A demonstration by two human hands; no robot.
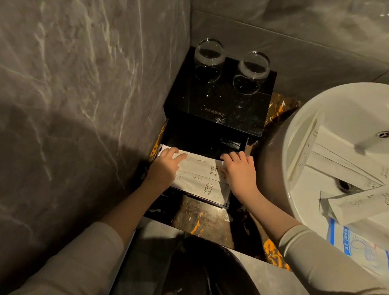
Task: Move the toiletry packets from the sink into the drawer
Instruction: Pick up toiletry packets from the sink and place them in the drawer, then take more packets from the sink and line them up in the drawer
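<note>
Two white packets printed TOOTH BRUSH lie side by side in the open drawer point(234, 143): the far packet point(201, 165) and the near packet point(200, 187). The left hand point(164, 168) rests on their left ends, its fingers point(179, 156) nearly straight and laid flat on the far packet, curled round nothing. The right hand point(240, 170) sits at the packets' right ends, its fingers point(228, 157) bent down over the far packet's end; whether they pinch it or only press on it cannot be told. The near packet lies just under both wrists, toward the person.

Right of the right hand, well apart, more packets point(337, 152) lie in the white sink point(299, 198). Beyond the fingertips, the drawer's black box point(218, 103) carries two glasses point(208, 58).
</note>
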